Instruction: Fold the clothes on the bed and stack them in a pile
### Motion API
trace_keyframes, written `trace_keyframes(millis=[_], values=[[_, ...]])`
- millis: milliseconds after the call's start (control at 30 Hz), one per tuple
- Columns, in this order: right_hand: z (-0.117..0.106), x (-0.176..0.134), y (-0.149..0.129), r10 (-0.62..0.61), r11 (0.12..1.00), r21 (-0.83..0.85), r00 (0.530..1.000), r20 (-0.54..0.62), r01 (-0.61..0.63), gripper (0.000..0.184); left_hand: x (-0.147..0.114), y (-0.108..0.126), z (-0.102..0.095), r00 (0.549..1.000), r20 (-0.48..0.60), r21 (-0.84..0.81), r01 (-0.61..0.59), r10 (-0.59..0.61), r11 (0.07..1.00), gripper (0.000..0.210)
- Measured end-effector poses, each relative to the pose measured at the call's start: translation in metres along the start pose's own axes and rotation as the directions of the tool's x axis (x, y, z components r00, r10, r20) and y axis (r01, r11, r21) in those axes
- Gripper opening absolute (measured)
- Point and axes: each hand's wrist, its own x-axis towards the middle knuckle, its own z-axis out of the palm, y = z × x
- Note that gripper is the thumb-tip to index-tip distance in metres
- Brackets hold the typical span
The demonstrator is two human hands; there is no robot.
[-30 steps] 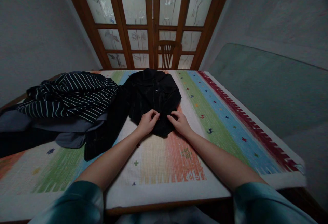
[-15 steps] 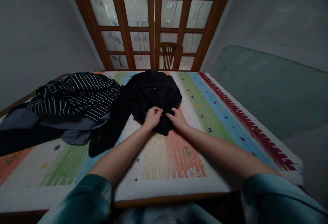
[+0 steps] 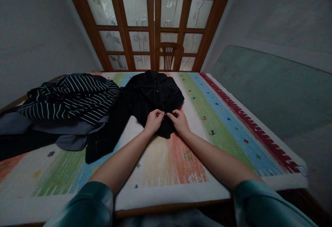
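A black buttoned jacket [image 3: 147, 93] lies front up on the table, its collar at the far end and one sleeve stretched toward the near left. My left hand [image 3: 154, 120] pinches the front edge of the jacket low down, close to a small shiny button [image 3: 165, 114]. From the other side my right hand [image 3: 178, 120] pinches the cloth at the same button, thumb and forefinger together. The two sets of fingertips almost meet. More buttons run up the front toward the collar. The fingers hide part of the cloth between them.
A heap of clothes sits at the left, with a black and white striped garment [image 3: 70, 97] over grey cloth [image 3: 71, 142]. A colourful striped tablecloth [image 3: 220, 133] covers the table. Behind stand a wooden chair [image 3: 169, 55] and glazed wooden doors [image 3: 153, 29].
My right hand has shifted slightly left, bringing its fingertips closer to my left hand at the button. The jacket stays in place; the view has moved slightly.
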Motion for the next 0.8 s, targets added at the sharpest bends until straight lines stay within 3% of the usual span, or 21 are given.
trace_keyframes(millis=[267,467,633,800], values=[[-0.005,-0.004,-0.006,-0.037,0.999,-0.003,0.994,0.103,0.038,0.035,0.000,0.003,-0.002,0.998,0.045,0.014,0.038,-0.039,0.999,0.031],[-0.004,-0.006,-0.011,-0.088,0.994,-0.061,0.993,0.084,0.093,0.036,0.001,0.004,-0.002,0.998,0.055,-0.003,0.036,-0.036,0.999,0.028],[0.000,-0.006,-0.017,-0.193,0.970,-0.129,0.974,0.115,0.208,0.032,-0.002,0.003,0.000,0.987,0.158,0.034,0.032,-0.037,0.999,0.030],[-0.001,-0.003,-0.009,-0.176,0.973,-0.129,0.978,0.111,0.190,0.023,-0.001,0.004,-0.002,0.985,0.167,0.035,0.039,-0.044,0.999,0.027]])
